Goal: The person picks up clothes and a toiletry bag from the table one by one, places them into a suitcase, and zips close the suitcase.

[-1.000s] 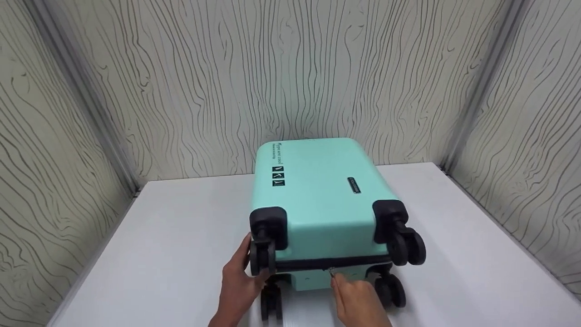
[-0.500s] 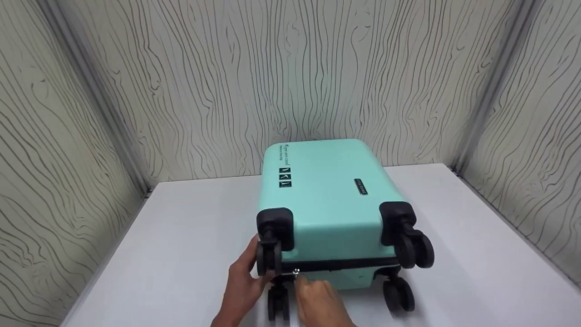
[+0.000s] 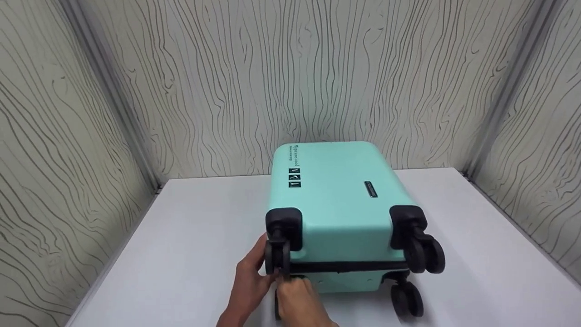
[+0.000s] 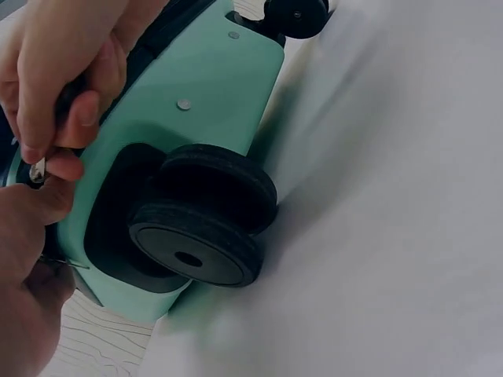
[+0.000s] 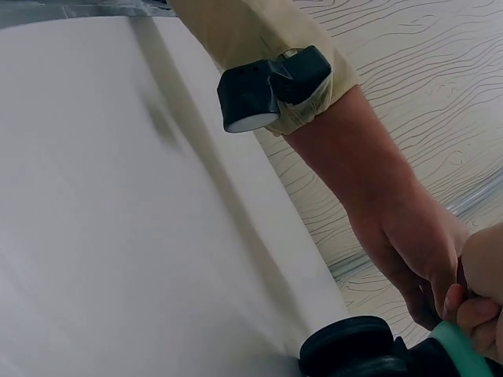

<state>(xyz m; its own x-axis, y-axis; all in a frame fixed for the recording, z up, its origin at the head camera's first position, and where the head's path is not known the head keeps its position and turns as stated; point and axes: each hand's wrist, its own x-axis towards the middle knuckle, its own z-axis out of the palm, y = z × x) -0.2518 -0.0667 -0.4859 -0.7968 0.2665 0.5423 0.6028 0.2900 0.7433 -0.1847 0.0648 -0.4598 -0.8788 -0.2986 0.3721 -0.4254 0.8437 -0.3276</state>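
Observation:
A mint-green hard-shell suitcase [image 3: 336, 190] lies flat, its wheeled end towards me. Around its side runs a black zip [image 3: 352, 267]. My left hand [image 3: 249, 281] grips the near left corner, thumb in front and fingers round the side, partly behind a black wheel [image 3: 278, 256]. Close beside it, my right hand [image 3: 299, 302] is at the zip. In the left wrist view, the right hand [image 4: 67, 86] pinches a metal zipper pull [image 4: 37, 169] just above the left hand [image 4: 31, 259]. The right wrist view shows both hands meeting near the green shell [image 5: 460, 349], with the pull hidden.
The suitcase lies on a white table [image 3: 199, 227] between wood-grain patterned panels [image 3: 218, 86]. More black wheels [image 3: 424, 254] stick out at its near right corner. A dark device [image 5: 271, 86] is strapped at the left sleeve.
My right hand has slid left along the zip with the zipper pull, from near the middle to the left corner. The left hand keeps its grip. The head view has shifted slightly.

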